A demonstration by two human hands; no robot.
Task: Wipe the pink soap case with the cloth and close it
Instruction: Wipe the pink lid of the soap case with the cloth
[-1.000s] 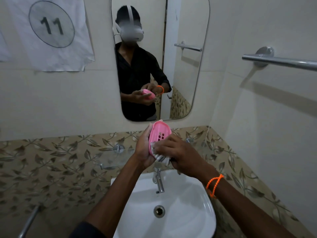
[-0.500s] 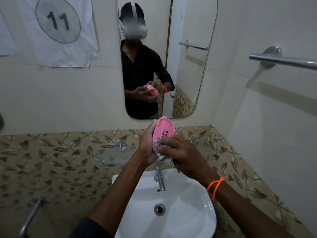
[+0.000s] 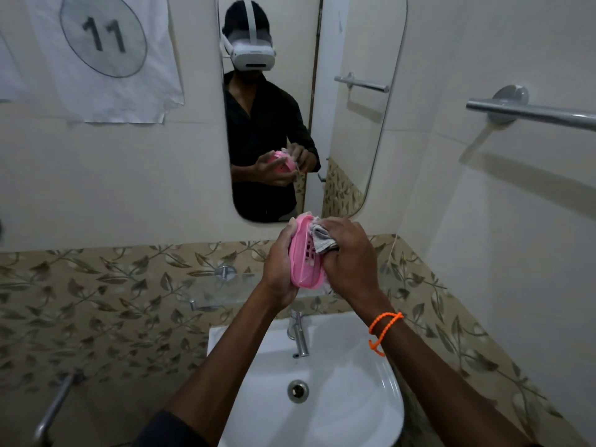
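While you stand at the sink [image 3: 380, 414], the wall w/ the mirror [image 3: 354, 124] is just past your hands and the side wall w/ the towel bar [image 3: 529, 112] closes off the right; there's open air above the basin, btwn the tap [image 3: 300, 333] and your hands. Both forearms reach up and fwd from the near edge, converging over the tap. Your left hand [image 3: 279, 269] is curled round the pink soap case [image 3: 304, 262], gripping it from the left side, case stood on edge w/ its slotted inside facing right. Your right hand [image 3: 350, 259] is bunched on the cloth [image 3: 322, 238], fingers closed, pressing it against the case's upper inside face. Cloth is grey-white, crumpled, touching the case near its far end. An orange wristband [image 3: 383, 330] sits on the right wrist. Case is held mid-air above the tap, just below the mirror's bottom edge. Can't tell where the lid is.
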